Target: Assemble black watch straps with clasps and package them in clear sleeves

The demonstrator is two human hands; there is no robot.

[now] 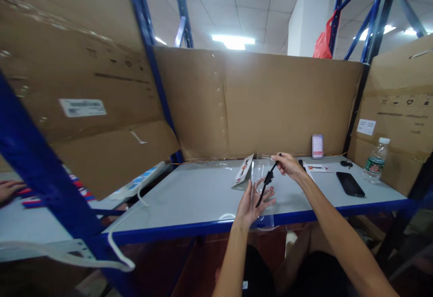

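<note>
My right hand (287, 165) is closed, pinching the upper end of a slim black strap-like item (268, 179) with a wider block at its middle. The item slants down across a clear plastic package (269, 218). My left hand (249, 204) holds this package from the left and below, its fingers partly spread and showing through or beside the plastic. I cannot tell whether the left fingers touch the black item. A printed card (243, 171) stands tilted just left of the package; whether the two are joined is unclear.
Behind my right hand lie another printed card (316, 168) and a small black object (301, 164). Farther right are a black phone (350, 184), keys (346, 164) and a water bottle (375, 162). A lit phone (317, 146) leans on the cardboard wall (287, 103). Another person's hand (10, 190) shows far left.
</note>
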